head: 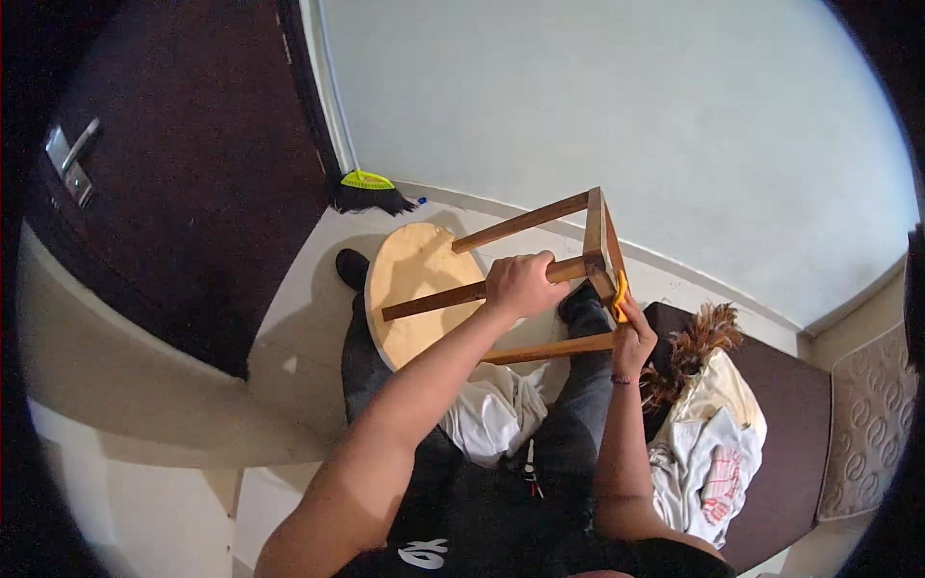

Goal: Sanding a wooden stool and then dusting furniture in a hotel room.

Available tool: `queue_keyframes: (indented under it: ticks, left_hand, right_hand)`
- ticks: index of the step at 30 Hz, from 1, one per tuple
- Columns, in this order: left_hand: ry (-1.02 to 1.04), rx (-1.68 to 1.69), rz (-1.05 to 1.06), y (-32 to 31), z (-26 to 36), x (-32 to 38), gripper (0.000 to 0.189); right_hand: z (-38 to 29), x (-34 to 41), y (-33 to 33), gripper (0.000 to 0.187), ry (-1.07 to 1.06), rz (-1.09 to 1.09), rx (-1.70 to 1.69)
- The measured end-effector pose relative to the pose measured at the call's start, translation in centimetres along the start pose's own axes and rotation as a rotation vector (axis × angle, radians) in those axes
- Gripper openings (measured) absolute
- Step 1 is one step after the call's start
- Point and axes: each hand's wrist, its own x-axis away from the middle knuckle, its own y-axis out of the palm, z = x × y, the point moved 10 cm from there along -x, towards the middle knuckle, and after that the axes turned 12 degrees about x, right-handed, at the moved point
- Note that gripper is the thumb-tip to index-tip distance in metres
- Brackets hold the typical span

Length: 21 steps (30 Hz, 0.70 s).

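A wooden stool with a round, pale top (415, 278) lies tipped on its side between my legs. Its legs run to the right and end in a square wooden frame (595, 227). Around one of the middle legs, close to that frame, my left hand (524, 287) is wrapped. With my right hand (634, 336) I press a folded yellow cloth (620, 298) against the near side of the frame. Across my lap, below the stool, rests a crumpled white cloth (495, 415).
To my right is a brown padded seat (788, 433) carrying a feather duster (704, 332), white cloths (694, 462) and a red-checked cloth (723, 480). A broom (367, 189) leans in the corner between a dark door (181, 144) and the pale wall (614, 94).
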Motion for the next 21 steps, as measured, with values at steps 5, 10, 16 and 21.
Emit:
queue_keyframes:
  ticks: [5,10,16,21]
  left_hand:
    - [-0.059,-0.054,-0.017,-1.2,-0.6,0.5,0.041]
    - [0.006,-0.044,-0.024,0.2,0.4,0.4,0.040]
    - [0.021,-0.014,0.034,-1.1,0.9,0.9,0.038]
    - [0.019,-0.011,-0.019,-0.3,0.9,1.2,0.037]
  right_hand:
    - [4.7,2.8,-4.0,0.039,0.481,0.238,0.444]
    - [-2.3,-0.1,0.7,0.044,0.259,0.221,0.238]
    - [-8.2,-1.1,3.5,0.053,0.023,0.063,0.435]
    - [-6.2,-0.2,1.8,0.041,-0.011,-0.075,1.000]
